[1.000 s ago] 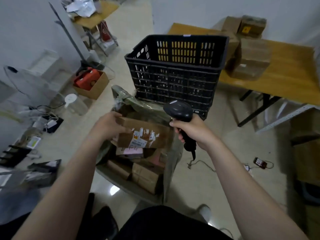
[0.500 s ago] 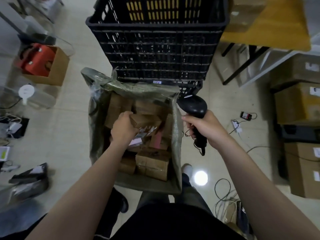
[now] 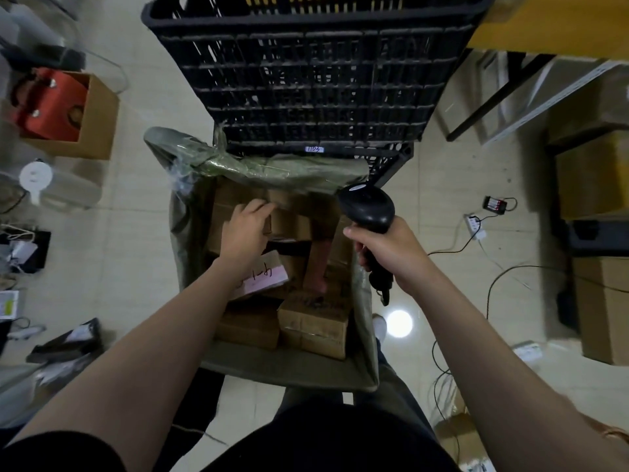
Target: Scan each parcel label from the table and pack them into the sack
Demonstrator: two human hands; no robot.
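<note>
Sack (image 3: 185, 233): green, standing on the floor, mouth open, far rim folded against the black crate (image 3: 306, 80); holds brown cardboard parcels stacked close and touching.

Contents: parcel at far left corner (image 3: 223, 202), flat, under the left grip (image 3: 246, 229), whose fingers lie nearly straight and slightly spread on its top, clasping nothing; labelled parcel (image 3: 269, 275) at mid left, pink label up, tilted, long axis from near left to far right, partly hidden by the forearm; two parcels along the near edge, left (image 3: 248, 323) and right (image 3: 313, 321), side by side, long axes across the sack.

Scanner (image 3: 369, 207): black, over the sack's right rim; long axis far to near, head at the far end; right grip (image 3: 388, 247) curled tight round its handle.

Floor, left: cardboard box (image 3: 98, 117) holding a red bag (image 3: 47, 103).
</note>
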